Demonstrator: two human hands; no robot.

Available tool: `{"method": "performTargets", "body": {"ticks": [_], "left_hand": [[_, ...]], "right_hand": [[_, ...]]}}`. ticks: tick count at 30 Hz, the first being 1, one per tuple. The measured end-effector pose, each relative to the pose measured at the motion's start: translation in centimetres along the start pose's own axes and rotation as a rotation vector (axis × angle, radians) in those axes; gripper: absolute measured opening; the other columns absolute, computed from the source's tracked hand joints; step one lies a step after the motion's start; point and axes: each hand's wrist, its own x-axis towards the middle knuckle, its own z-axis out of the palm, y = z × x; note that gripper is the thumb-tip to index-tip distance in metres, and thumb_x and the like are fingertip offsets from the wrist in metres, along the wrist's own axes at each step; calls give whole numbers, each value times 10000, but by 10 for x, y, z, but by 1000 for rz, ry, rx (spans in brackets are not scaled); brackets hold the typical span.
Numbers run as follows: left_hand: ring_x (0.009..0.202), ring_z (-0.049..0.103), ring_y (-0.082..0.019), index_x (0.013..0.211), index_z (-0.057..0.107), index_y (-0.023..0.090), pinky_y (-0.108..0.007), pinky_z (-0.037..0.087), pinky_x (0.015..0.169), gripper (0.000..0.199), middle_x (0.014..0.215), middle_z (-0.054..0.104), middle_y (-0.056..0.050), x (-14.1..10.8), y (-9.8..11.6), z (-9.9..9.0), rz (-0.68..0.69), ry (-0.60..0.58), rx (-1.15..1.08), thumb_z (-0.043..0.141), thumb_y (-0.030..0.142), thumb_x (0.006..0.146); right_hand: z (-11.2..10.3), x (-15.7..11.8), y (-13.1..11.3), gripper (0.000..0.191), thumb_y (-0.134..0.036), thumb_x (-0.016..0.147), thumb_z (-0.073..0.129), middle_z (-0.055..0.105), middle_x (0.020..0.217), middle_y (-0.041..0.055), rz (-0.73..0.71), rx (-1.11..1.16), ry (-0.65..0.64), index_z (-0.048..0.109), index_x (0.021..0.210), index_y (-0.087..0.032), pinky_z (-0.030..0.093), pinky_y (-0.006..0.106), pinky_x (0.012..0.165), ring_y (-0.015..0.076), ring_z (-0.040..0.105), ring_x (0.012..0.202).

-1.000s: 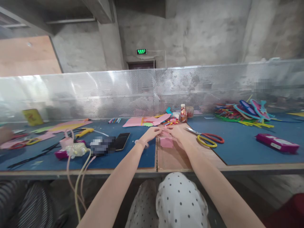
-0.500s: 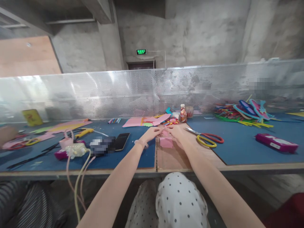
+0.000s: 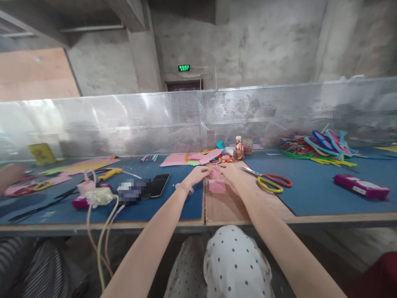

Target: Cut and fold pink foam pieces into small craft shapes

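Both hands meet over the bare wooden strip in the middle of the table. Between my left hand (image 3: 199, 174) and my right hand (image 3: 226, 170) is a small piece of pink paper (image 3: 214, 174), pinched in the closed fingers of each. Just below them a pink paper square (image 3: 217, 186) lies on the wood. To the right of my right hand, scissors (image 3: 269, 182) with red and yellow handles lie with the blades pointing toward it. Beyond the hands are pink paper sheets (image 3: 173, 159) and a colourful flower-like piece (image 3: 226, 159).
A black phone (image 3: 160, 185) and a tangle of cables with a pale bag (image 3: 101, 196) lie left. At the back stand a small bottle (image 3: 238, 148) and a jar (image 3: 247, 146). Pipe cleaners (image 3: 297, 145) and a purple pack (image 3: 360, 186) lie right. Another person's hand (image 3: 12, 176) is far left.
My hands and the pink paper stay almost in place, with only slight finger movement. The other person's hand at far left has shifted a little.
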Motion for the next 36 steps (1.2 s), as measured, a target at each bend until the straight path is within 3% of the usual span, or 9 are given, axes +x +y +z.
{"method": "performTargets", "body": {"ticks": [9,21,30,36], "left_hand": [[620,551,-127,770,634,109,-232,420,581,429,720,640,-55,-2,3,0,21,10,69,495,514,735],[607,545,-123,798,653,101,-227,415,561,416,712,647,-62,-3,7,2,-14,7,14,522,489,725],[605,552,-126,777,652,103,-238,425,577,389,709,651,-65,-3,11,4,-20,13,-31,531,469,725],[620,561,-130,762,625,105,-246,429,585,367,715,640,-67,-1,5,3,-8,48,-61,515,454,740]], "right_hand": [[2,2,2,203,-233,730,515,674,782,49,41,114,1,686,792,-143,434,227,614,134,546,668],[-5,-8,-12,279,-268,717,483,662,816,77,53,223,35,671,854,-113,439,248,641,153,567,719],[-21,-19,-24,208,-221,684,499,653,875,92,-9,237,8,674,765,-141,444,267,701,175,568,793],[-13,-14,-20,252,-291,739,469,648,812,82,32,215,41,655,778,-125,433,253,642,166,559,729]]}}
